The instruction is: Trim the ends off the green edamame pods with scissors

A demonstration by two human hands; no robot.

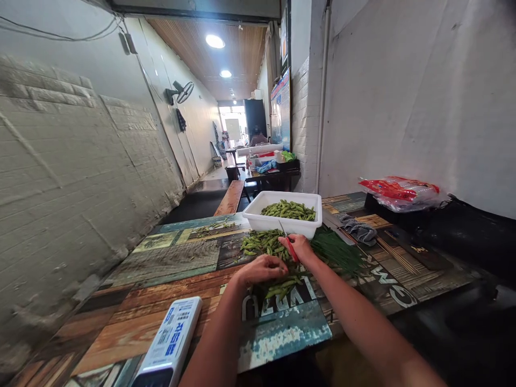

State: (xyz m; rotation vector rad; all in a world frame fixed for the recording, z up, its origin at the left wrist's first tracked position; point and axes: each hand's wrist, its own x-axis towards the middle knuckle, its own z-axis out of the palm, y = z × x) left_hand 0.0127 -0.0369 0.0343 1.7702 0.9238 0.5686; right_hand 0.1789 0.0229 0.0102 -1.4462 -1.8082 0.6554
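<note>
My right hand [301,249] grips a pair of red-handled scissors [292,250], their blades pointing up and away toward the tub. My left hand [264,269] is low over the table, just left of the scissors, with its fingers bent and close together among green soybean pods; what lies between the fingertips is hidden. A heap of pods [258,241] lies beyond my hands, and a smaller group of pods [282,288] is on the near side. Behind them stands a white plastic tub [278,226] holding more pods [290,209].
Long green leaves [336,250] lie right of the tub, near a grey cloth [358,228] and several thin sticks [397,255]. A white printed box [173,336] sits front left on the patterned table [169,258]. Red-and-clear plastic packaging [403,192] is at the back right.
</note>
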